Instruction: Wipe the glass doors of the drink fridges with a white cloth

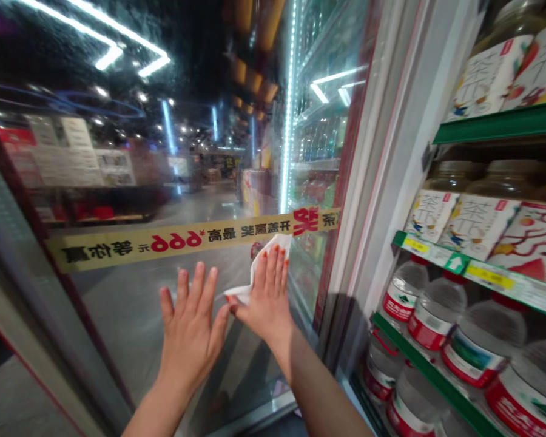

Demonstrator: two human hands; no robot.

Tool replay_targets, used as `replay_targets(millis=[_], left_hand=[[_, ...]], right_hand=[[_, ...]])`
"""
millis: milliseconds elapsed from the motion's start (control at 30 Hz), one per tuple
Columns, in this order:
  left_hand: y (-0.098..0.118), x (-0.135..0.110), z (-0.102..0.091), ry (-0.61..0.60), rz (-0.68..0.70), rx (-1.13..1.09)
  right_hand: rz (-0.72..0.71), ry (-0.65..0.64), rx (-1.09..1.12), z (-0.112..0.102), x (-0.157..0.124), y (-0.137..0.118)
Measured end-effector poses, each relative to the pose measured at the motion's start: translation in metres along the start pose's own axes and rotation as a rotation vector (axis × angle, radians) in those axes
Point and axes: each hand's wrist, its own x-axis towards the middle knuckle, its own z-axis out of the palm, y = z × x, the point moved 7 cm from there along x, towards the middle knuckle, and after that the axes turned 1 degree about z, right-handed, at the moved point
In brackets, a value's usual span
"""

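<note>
White, thin cloth or tissue (242, 292) sits under the bare right hand (270, 303), flattened, not clenched, on the clear glass panel (134, 315) near the long yellow sticker (193, 238). Bare left hand (192, 331) is splayed, holding nothing. Seems mid-wipe; panel's left looks hazy, so probably more to go.

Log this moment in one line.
right hand: white wipe against glass pane | left hand: spread before pane, nothing visibly held | yellow strip: above both hands | right side: bottles on shelves
</note>
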Motion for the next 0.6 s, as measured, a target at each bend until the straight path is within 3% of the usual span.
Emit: replay_targets(millis=[100, 167, 233, 300, 367, 433, 533, 600], left_hand=[[-0.022, -0.006, -0.014, 0.021, -0.116, 0.008], [-0.029, -0.009, -0.019, 0.036, -0.184, 0.015], [-0.031, -0.013, -0.019, 0.02, -0.211, 0.022], [-0.029, -0.017, -0.015, -0.018, -0.218, 0.031], [-0.031, -0.022, -0.013, -0.055, -0.235, 0.037], [-0.037, -0.025, -0.014, -0.07, -0.248, 0.037], [-0.05, -0.028, -0.021, -0.035, -0.248, 0.074], [-0.057, -0.029, -0.024, -0.006, -0.237, 0.112]], right_hand=[[0.248, 0.1, -0.019, -0.02, 0.029, 0.061], [0.384, 0.154, -0.034, -0.029, 0.013, 0.086], [0.4, 0.156, -0.04, -0.026, -0.02, 0.074], [0.295, 0.088, -0.036, -0.012, -0.046, 0.034], [0.107, 0.001, -0.021, 0.004, -0.05, -0.011], [-0.004, -0.014, -0.002, 0.008, -0.029, -0.029], [0.11, 0.085, 0.0, -0.006, 0.012, 0.008], [0.241, 0.132, 0.0, -0.014, 0.013, 0.04]])
